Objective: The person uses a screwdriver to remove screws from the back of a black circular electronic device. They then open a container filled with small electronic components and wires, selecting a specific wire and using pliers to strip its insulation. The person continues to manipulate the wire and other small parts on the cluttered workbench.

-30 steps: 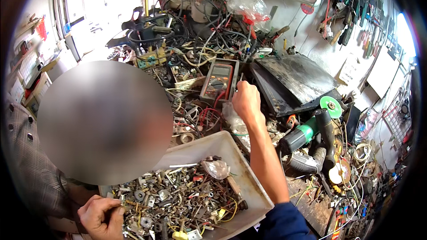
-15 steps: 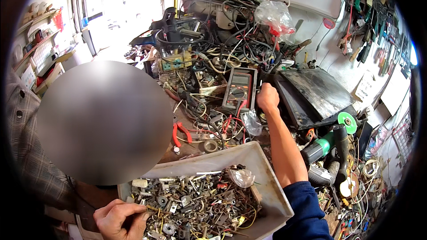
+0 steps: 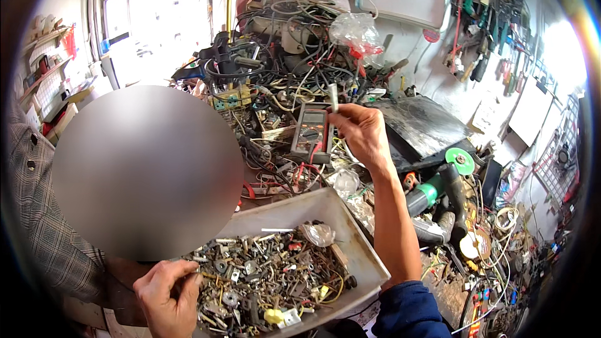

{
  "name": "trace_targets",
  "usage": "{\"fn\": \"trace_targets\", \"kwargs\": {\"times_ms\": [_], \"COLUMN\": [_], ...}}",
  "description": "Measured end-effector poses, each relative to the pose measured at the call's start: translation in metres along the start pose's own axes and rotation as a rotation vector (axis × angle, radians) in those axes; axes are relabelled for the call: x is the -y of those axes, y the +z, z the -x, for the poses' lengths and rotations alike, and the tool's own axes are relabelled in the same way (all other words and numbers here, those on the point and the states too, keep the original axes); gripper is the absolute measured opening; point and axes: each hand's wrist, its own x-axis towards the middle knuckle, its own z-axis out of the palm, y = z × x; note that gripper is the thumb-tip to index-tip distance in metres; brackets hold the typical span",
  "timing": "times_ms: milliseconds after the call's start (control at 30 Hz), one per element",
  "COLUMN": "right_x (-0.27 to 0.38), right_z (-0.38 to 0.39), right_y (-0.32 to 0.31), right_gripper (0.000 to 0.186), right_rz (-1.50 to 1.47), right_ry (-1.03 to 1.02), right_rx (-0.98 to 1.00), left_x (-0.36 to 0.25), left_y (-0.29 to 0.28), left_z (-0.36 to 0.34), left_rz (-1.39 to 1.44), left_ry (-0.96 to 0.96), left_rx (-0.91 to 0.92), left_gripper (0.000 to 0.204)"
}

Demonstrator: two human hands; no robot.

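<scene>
My right hand (image 3: 364, 133) is raised over the cluttered bench, fingertips pinched around a small whitish tube (image 3: 333, 96) that stands upright. Just left of it, on the bench, lies a grey multimeter (image 3: 311, 133) with red trim and leads. At the lower left, my left hand (image 3: 168, 297) is closed in a pinch at the edge of a grey plastic bin (image 3: 369, 263). Whatever sits between those fingertips is too small to make out. Loose screws, washers and small metal parts (image 3: 263, 275) fill the bin, with a crumpled clear plastic piece (image 3: 318, 234) on top.
A person in a plaid sleeve (image 3: 56, 213) is close on my left. Tangled cables (image 3: 282, 44) are heaped at the back. To the right are a dark flat panel (image 3: 426, 128), a green angle grinder (image 3: 429, 194) and hand tools hung on the wall (image 3: 491, 25).
My right hand has come up from beside the multimeter, and the whitish tube now shows in its fingers. My left hand stays pinched at the bin. The whole view has shifted somewhat.
</scene>
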Motion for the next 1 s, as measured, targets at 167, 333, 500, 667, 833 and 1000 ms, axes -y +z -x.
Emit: {"fn": "trace_targets", "kwargs": {"times_ms": [167,333,500,667,833,1000], "right_x": [0.053,0.063,0.054,0.050,0.070,0.073], "right_z": [0.075,0.146,0.178,0.180,0.209,0.273], "right_y": [-0.020,-0.015,-0.015,-0.016,-0.025,-0.002], "right_gripper": [0.021,0.021,0.010,0.009,0.025,0.074], "right_rz": [0.477,0.583,0.485,0.405,0.383,0.364], "right_ry": [-0.371,-0.313,-0.396,-0.415,-0.423,-0.456], "right_rx": [0.228,0.249,0.084,0.064,-0.254,-0.393], "left_x": [0.020,-0.048,-0.073,-0.073,-0.054,-0.032], "left_y": [0.012,0.042,0.089,0.104,0.112,0.110], "left_z": [-0.004,-0.055,-0.073,-0.073,-0.082,-0.098], "left_rz": [0.169,0.144,0.049,0.036,0.002,0.006], "left_ry": [-0.006,0.239,0.608,0.662,0.566,0.381], "left_rx": [0.097,0.309,0.367,0.361,0.281,0.293], "left_gripper": [0.017,0.036,0.035,0.021,0.012,0.005]}}
